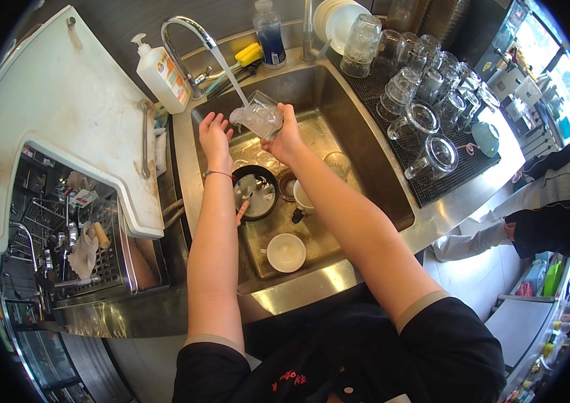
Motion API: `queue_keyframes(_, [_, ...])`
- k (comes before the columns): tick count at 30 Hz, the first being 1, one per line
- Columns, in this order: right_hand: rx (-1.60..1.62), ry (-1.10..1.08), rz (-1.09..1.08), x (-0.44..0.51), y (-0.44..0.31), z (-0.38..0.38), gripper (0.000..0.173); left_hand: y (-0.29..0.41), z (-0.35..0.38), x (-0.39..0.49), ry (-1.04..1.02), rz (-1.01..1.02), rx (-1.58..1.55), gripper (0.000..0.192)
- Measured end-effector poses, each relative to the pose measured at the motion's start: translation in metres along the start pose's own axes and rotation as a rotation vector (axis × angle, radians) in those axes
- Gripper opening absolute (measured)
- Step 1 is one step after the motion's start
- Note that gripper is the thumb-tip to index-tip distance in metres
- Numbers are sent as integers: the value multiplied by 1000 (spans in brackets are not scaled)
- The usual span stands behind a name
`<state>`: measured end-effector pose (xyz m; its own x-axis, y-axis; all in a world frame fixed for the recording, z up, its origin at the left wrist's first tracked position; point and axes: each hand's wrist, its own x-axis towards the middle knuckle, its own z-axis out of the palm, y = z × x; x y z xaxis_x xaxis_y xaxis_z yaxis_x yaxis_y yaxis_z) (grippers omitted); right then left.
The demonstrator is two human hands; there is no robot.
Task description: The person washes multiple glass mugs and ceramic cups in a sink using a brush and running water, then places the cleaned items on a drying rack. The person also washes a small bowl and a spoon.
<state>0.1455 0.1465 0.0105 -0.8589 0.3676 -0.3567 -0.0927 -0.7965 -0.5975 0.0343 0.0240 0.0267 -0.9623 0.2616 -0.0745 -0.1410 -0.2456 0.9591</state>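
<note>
My right hand [285, 132] grips a clear drinking glass [266, 117], tilted under the running water [230, 75] of the chrome faucet [184, 22]. Water splashes about the glass's mouth. To its left my left hand [215, 132] is raised, empty, with its fingers apart. Below in the steel sink [365, 189] sits a black round pan [271, 174] holding cloudy liquid. Beside it are a small brown bowl [285, 182], a white cup [303, 195] partly hidden by my right forearm, and another clear glass [338, 162]. Nearer to me stands a white cup [286, 253].
Upturned glass mugs [440, 151] and other glasses crowd a black drain mat [418, 186] at right. A soap pump bottle [163, 78], yellow sponge brush [248, 53] and blue-labelled bottle [269, 38] line the back. A white board [78, 95] leans left. A person [542, 201] stands at far right.
</note>
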Motion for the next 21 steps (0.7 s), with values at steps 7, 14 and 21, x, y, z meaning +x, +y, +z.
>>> queue_keyframes(7, [-35, 82, 3, -6, 1, 1, 56, -2, -2, 2, -30, -10, -7, 38])
queue_keyframes(14, [-88, 127, 24, -3, 4, 2, 53, -4, -2, 3, -33, -16, 19, 38])
queue_keyframes(21, [-396, 136, -176, -4, -6, -4, 72, -1, -2, 2, -45, -33, 38, 38])
